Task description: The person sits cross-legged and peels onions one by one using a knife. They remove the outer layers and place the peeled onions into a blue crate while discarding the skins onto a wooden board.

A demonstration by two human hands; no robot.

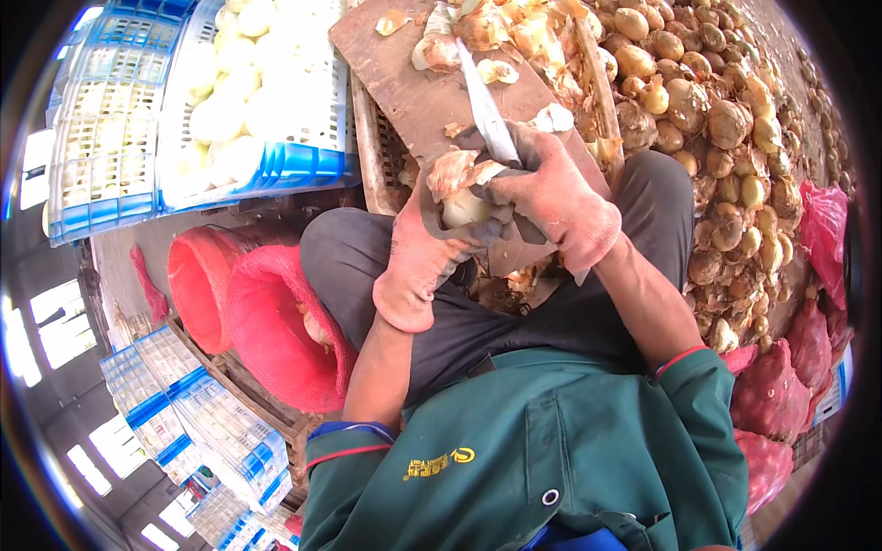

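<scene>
Both hands wear pink work gloves with dark grey palms. My left hand [437, 241] is closed around a partly peeled onion [465, 208], whose brown papery skin hangs loose at its upper side. My right hand [551, 189] grips a knife and touches the onion with its fingers. The knife's blade [484, 110] points up and away over a worn wooden board [406, 89]; its handle is hidden in the glove. On the board lie another onion [439, 54], cut pieces [497, 71] and scraps of skin.
Unpeeled onions [723, 138] are heaped at the right. Blue-and-white plastic crates [303, 162] hold peeled onions at upper left. Red mesh sacks [275, 330] stand open by my left knee. Filled red sacks [772, 392] lie at lower right; more crates [227, 427] are stacked at lower left.
</scene>
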